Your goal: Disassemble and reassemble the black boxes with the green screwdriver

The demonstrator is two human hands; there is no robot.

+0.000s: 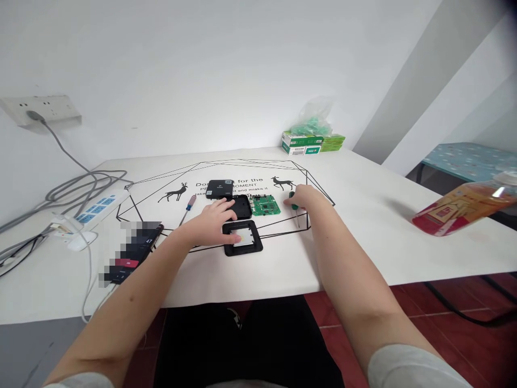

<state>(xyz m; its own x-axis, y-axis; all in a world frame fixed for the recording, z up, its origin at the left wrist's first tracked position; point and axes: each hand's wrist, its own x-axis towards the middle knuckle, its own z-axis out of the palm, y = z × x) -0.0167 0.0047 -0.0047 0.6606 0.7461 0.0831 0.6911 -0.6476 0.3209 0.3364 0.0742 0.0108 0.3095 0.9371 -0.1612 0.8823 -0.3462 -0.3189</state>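
Note:
My left hand point(212, 222) lies with fingers spread over a black square casing half point(243, 238) and touches a second black casing piece point(241, 206) behind it. A green circuit board point(264, 205) lies bare just right of that piece. My right hand point(304, 197) is closed round the green handle of a screwdriver point(295, 209), whose shaft points down at the table. A closed black box point(219, 188) sits further back.
A red-and-blue handled screwdriver point(187, 209) lies left of my left hand. A phone point(135, 250) is at the left, a power strip point(97, 208) with cables beyond it. Green boxes point(312, 141) stand at the back, a red-orange packet point(464, 207) at the right edge.

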